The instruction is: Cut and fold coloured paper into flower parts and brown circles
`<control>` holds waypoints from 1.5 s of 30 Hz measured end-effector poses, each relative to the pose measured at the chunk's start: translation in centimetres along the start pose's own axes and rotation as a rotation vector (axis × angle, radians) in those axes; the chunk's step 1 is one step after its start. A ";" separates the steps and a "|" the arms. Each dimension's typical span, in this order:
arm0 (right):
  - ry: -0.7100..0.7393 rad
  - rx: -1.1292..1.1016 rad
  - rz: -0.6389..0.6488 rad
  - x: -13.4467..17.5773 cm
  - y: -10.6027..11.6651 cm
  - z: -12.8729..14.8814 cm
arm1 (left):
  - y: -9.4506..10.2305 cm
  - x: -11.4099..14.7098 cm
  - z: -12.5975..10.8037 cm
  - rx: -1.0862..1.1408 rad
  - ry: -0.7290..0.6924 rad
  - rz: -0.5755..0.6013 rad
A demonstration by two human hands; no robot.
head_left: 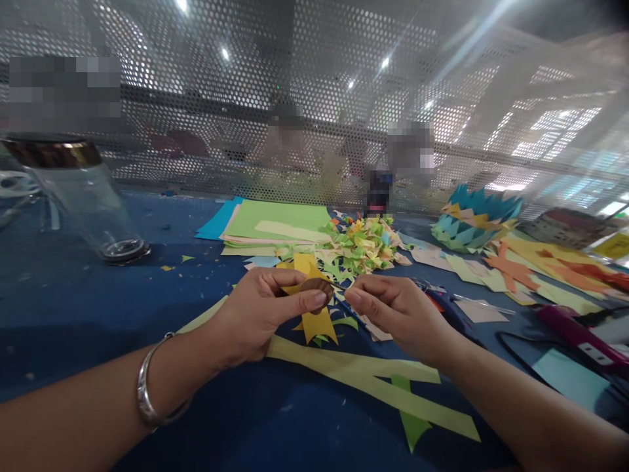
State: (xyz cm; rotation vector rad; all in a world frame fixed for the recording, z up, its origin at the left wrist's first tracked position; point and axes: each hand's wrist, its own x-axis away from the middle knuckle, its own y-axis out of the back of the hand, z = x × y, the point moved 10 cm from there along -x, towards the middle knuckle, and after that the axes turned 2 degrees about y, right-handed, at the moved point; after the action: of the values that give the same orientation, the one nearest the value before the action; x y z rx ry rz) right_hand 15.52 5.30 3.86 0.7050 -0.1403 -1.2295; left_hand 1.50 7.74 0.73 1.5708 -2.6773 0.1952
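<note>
Left hand [255, 311] pinches brown piece [319, 286]; right hand [400, 311] pinched.

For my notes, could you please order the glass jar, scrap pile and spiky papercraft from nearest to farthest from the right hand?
1. Scrap pile, just beyond the right hand
2. Spiky papercraft, back right
3. Glass jar, far left

Bare left hand [255, 311] and bare right hand [398, 314] close together above blue table [221, 419].
Left pinches small brown rounded piece [317, 284]; right pinches thin dark item [339, 286] beside it, type unclear. Beyond: heap of multicoloured paper scraps [368, 246], stacked pale-green paper sheets [295, 214]. Far left: clear glass jar [88, 210], gold-coloured lid [54, 154].
</note>
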 end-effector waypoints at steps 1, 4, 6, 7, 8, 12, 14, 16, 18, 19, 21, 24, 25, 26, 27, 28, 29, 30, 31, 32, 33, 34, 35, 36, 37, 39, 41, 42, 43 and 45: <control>0.003 0.008 -0.003 0.0 0.1 0.0 | 0.0 -0.1 0.1 0.029 0.007 0.000; 0.001 0.012 -0.008 0.0 0.1 -0.1 | 0.1 -0.1 0.2 0.096 0.017 -0.018; 0.001 0.012 -0.014 -0.1 0.1 0.0 | 0.1 -0.1 0.2 0.102 0.022 -0.033; 0.002 0.011 -0.017 -0.1 0.1 0.0 | 0.1 -0.1 0.2 0.102 0.024 -0.039; 0.000 0.009 -0.018 -0.1 0.1 0.1 | 0.1 -0.1 0.2 0.102 0.025 -0.042; -0.012 0.000 -0.016 -0.1 0.1 0.0 | 0.0 0.0 0.0 0.094 0.016 -0.034; -0.016 0.002 -0.013 -0.1 0.1 -0.1 | 0.1 -0.1 -0.1 0.081 0.010 -0.038; -0.018 0.004 -0.007 -0.1 0.1 -0.1 | 0.1 -0.1 -0.2 0.074 0.001 -0.038; -0.016 0.007 -0.006 0.0 0.1 -0.1 | -0.1 -0.1 -0.3 0.070 -0.004 -0.031; -0.016 0.005 -0.008 0.0 0.2 -0.1 | -0.1 0.0 -0.3 0.070 -0.003 -0.029; -0.020 0.000 -0.013 0.0 0.2 -0.1 | -0.3 0.0 -0.3 0.078 0.002 -0.023; -0.016 0.000 -0.018 0.0 0.2 -0.1 | -0.5 0.1 -0.3 0.115 0.007 -0.001; -0.013 0.003 -0.019 0.0 0.3 0.0 | -0.5 0.1 -0.3 0.127 0.007 0.009; -0.010 0.008 -0.019 0.0 0.3 0.0 | -0.6 0.1 -0.3 0.138 0.005 0.018; -0.009 0.009 -0.017 0.0 0.2 0.0 | -0.6 0.1 -0.3 0.145 0.003 0.024; -0.010 0.008 -0.014 0.0 0.2 0.0 | -0.6 0.0 -0.3 0.149 0.001 0.030; -0.011 0.006 -0.012 0.0 0.2 0.0 | -0.6 0.0 -0.2 0.150 0.000 0.035; -0.009 0.003 -0.012 0.0 0.2 0.0 | -0.7 -0.1 -0.2 0.152 -0.001 0.039; -0.008 0.001 -0.012 0.0 0.2 -0.1 | -0.7 -0.1 -0.2 0.154 -0.001 0.042; -0.007 -0.002 -0.012 0.0 0.2 -0.1 | -0.8 -0.1 -0.2 0.155 -0.003 0.043; -0.007 -0.008 -0.011 0.0 0.2 -0.1 | -0.8 -0.1 -0.2 0.157 -0.006 0.044; -0.008 -0.013 -0.011 -0.1 0.2 -0.1 | -0.8 -0.1 -0.2 0.158 -0.009 0.047; -0.005 -0.017 -0.010 -0.1 0.2 -0.1 | -0.8 -0.1 -0.3 0.156 -0.014 0.047; -0.003 -0.020 -0.009 -0.1 0.2 -0.1 | -0.8 -0.1 -0.3 0.153 -0.015 0.047; 0.001 -0.022 -0.009 -0.1 0.2 -0.1 | -0.9 -0.1 -0.3 0.149 -0.012 0.048; 0.011 -0.021 -0.007 -0.2 0.1 0.0 | -0.8 -0.1 -0.3 0.141 -0.004 0.047; 0.012 -0.020 -0.003 -0.2 0.1 0.0 | -0.8 -0.1 -0.3 0.138 0.003 0.046; 0.010 -0.016 -0.004 -0.2 0.1 0.0 | -0.8 -0.1 -0.2 0.139 0.005 0.048; 0.011 -0.011 -0.006 -0.2 0.2 0.0 | -0.8 -0.1 -0.2 0.141 0.006 0.050; 0.018 0.001 -0.010 -0.2 0.2 0.1 | -0.8 -0.1 0.0 0.141 0.010 0.055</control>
State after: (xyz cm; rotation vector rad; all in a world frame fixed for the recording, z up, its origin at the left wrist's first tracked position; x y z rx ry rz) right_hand 15.61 5.47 4.12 0.7183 -0.1226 -1.2329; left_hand 2.21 7.46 0.80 1.5263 -2.7559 0.4007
